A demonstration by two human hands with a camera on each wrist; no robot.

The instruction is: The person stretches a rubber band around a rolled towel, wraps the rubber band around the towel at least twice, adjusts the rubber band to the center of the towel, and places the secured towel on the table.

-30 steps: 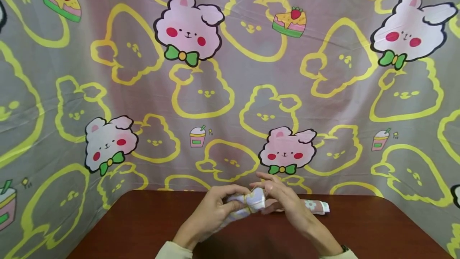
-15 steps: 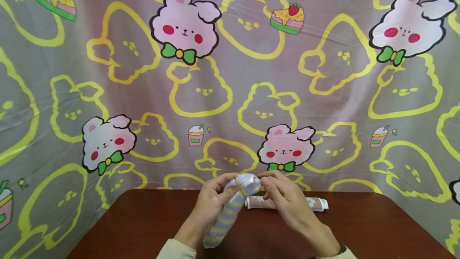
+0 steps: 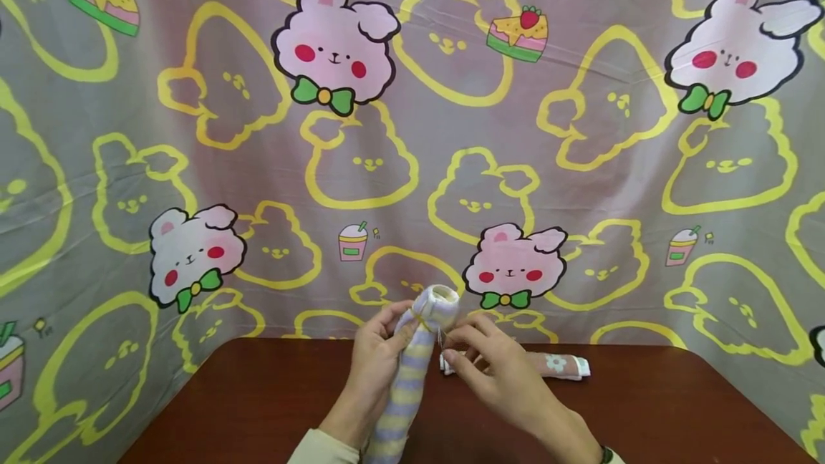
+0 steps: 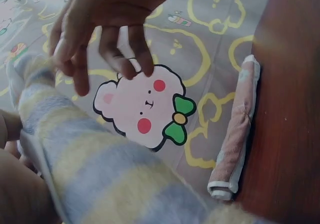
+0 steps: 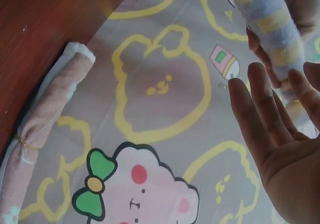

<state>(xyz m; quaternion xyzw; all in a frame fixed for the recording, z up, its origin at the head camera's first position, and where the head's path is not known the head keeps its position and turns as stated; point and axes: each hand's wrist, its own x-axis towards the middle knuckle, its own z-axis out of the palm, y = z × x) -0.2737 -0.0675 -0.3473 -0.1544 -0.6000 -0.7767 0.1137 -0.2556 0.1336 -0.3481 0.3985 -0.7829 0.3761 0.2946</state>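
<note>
My left hand (image 3: 377, 364) grips a rolled towel (image 3: 401, 392) with yellow and lavender stripes, its thumb and fingers around the roll near the upper end. The roll stands tilted, its open coiled end facing up. A thin yellow rubber band (image 3: 422, 322) circles it just below that end. Beside the band is my right hand (image 3: 505, 367), fingers loosely bent and the thumb apart from the index finger. In the right wrist view, the fingers (image 5: 262, 104) of that hand look fairly straight, close to the striped towel (image 5: 272, 29).
A second rolled towel (image 3: 563, 365), pink with pale flowers and white edges, lies on the dark red-brown table (image 3: 258, 407) behind my right hand. A band (image 5: 21, 140) is tied around its middle. A patterned curtain (image 3: 412, 127) with cartoon bunnies hangs behind the table.
The striped roll has tilted from nearly level to more upright, its coiled end rising. My right fingers have moved down and away from that end, and the band sits around the roll.
</note>
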